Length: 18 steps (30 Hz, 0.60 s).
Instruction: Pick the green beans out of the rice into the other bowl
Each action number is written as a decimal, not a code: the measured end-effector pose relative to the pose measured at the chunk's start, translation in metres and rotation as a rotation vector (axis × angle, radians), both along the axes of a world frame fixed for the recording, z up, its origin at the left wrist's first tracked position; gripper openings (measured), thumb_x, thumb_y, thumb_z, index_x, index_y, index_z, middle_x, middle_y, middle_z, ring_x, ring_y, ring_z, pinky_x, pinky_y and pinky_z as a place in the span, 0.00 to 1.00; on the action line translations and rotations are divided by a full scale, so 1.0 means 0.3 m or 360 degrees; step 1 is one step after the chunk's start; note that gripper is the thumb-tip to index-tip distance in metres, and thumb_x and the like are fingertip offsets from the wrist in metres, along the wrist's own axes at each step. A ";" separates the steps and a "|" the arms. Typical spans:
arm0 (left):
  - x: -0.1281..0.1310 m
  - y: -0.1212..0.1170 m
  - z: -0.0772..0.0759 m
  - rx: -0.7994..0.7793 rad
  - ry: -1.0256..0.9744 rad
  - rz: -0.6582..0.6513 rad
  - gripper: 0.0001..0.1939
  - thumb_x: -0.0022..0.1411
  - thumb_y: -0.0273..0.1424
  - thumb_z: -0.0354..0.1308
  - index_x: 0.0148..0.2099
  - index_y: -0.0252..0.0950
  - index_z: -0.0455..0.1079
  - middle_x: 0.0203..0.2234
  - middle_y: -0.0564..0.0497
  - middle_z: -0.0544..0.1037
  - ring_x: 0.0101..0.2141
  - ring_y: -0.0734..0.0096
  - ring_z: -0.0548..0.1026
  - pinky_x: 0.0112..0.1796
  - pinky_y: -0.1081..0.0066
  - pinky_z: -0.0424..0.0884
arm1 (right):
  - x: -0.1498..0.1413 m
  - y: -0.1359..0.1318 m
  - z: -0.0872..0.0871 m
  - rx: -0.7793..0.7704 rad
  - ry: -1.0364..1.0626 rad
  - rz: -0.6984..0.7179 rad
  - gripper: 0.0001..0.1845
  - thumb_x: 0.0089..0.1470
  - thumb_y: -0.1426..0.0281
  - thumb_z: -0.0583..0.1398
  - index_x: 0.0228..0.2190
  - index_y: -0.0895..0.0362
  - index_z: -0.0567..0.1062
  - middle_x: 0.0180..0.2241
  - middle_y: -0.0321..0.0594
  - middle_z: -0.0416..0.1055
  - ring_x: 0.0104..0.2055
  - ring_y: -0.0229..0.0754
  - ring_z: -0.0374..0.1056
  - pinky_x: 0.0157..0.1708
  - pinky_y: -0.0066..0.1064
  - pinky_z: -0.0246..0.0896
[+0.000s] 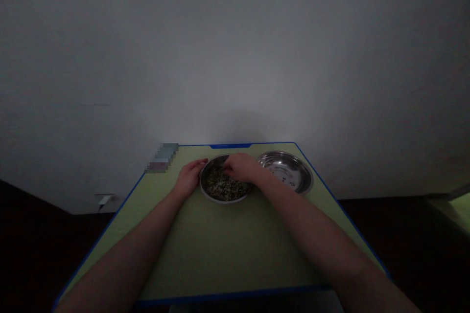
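A round metal bowl stands on the table, filled with a mix of small light and dark grains or beans. My left hand holds the bowl at its left side, fingers against the wall and rim. Over the far part of the mix, my right hand reaches in with its fingers drawn together in a pinch; whatever is between them is too small to make out. To the right, partly behind my right forearm, a second metal bowl contains a few small dark pieces on its bottom.
The pale yellow-green table has a blue edge and stands against a grey wall. A blurred-out flat object lies at its far left corner. Low on the wall at left, a white plug with a cable is visible. The light is dim.
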<state>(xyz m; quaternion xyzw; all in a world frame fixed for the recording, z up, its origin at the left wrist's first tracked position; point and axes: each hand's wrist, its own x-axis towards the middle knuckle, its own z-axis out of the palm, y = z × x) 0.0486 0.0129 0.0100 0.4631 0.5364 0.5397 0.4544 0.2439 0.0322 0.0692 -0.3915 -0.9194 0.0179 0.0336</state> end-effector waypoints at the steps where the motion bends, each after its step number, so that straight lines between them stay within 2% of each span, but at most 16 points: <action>1: 0.000 0.000 -0.001 0.0002 -0.0010 0.0001 0.28 0.40 0.46 0.63 0.41 0.31 0.74 0.33 0.45 0.80 0.36 0.59 0.75 0.41 0.63 0.69 | -0.029 0.007 -0.008 -0.0005 -0.0024 -0.0007 0.16 0.51 0.66 0.54 0.39 0.53 0.77 0.39 0.44 0.75 0.42 0.46 0.68 0.41 0.33 0.59; 5: -0.004 0.006 -0.010 0.0016 -0.0059 -0.0010 0.27 0.40 0.45 0.64 0.41 0.32 0.75 0.33 0.45 0.80 0.36 0.59 0.75 0.42 0.62 0.68 | -0.111 0.032 -0.036 -0.0050 -0.0122 -0.0062 0.15 0.50 0.66 0.55 0.38 0.57 0.77 0.40 0.48 0.74 0.42 0.47 0.69 0.40 0.34 0.61; 9: -0.008 0.013 -0.020 0.0000 -0.0093 -0.0015 0.27 0.40 0.44 0.64 0.41 0.32 0.74 0.32 0.46 0.80 0.35 0.60 0.75 0.41 0.63 0.68 | -0.154 0.051 -0.058 -0.0049 -0.0166 -0.0066 0.15 0.49 0.70 0.55 0.37 0.61 0.76 0.39 0.53 0.74 0.41 0.50 0.69 0.39 0.37 0.63; 14: -0.007 0.014 -0.027 -0.0001 -0.0142 -0.0019 0.28 0.41 0.44 0.64 0.42 0.31 0.74 0.32 0.45 0.80 0.34 0.61 0.76 0.41 0.63 0.68 | -0.160 0.052 -0.059 -0.0068 -0.0153 -0.0044 0.14 0.50 0.70 0.55 0.36 0.61 0.76 0.39 0.52 0.74 0.40 0.49 0.70 0.38 0.35 0.63; 18: -0.008 0.011 -0.021 0.0012 -0.0076 -0.0017 0.27 0.41 0.44 0.64 0.42 0.31 0.74 0.33 0.45 0.80 0.35 0.60 0.75 0.42 0.62 0.68 | -0.136 0.056 -0.039 -0.0089 -0.0110 -0.0050 0.18 0.55 0.63 0.51 0.38 0.59 0.75 0.41 0.51 0.74 0.41 0.48 0.69 0.37 0.34 0.62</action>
